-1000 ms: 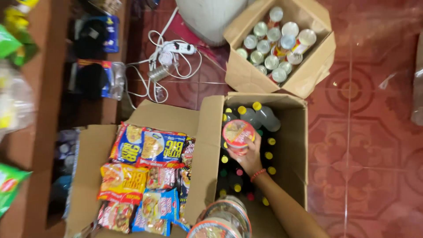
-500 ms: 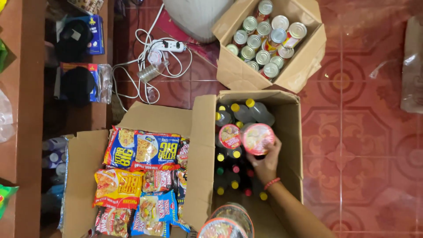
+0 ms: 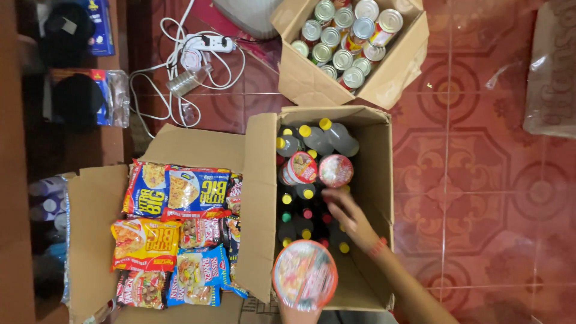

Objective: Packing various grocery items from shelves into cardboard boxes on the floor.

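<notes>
Two cup noodles [image 3: 318, 169] boxed, third [image 3: 305, 275] in left hand [image 3: 298, 313]

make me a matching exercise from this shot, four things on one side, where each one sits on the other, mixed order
Things:
1. tin cans
2. noodle packets
3. cup with pink lid
4. white power strip

Places:
A. on the bottles in the middle box, beyond the right hand
B. on the tiled floor, upper left
C. in the left box
D. in the top box

Pairs: 1-D, 2-C, 3-A, 4-B
</notes>
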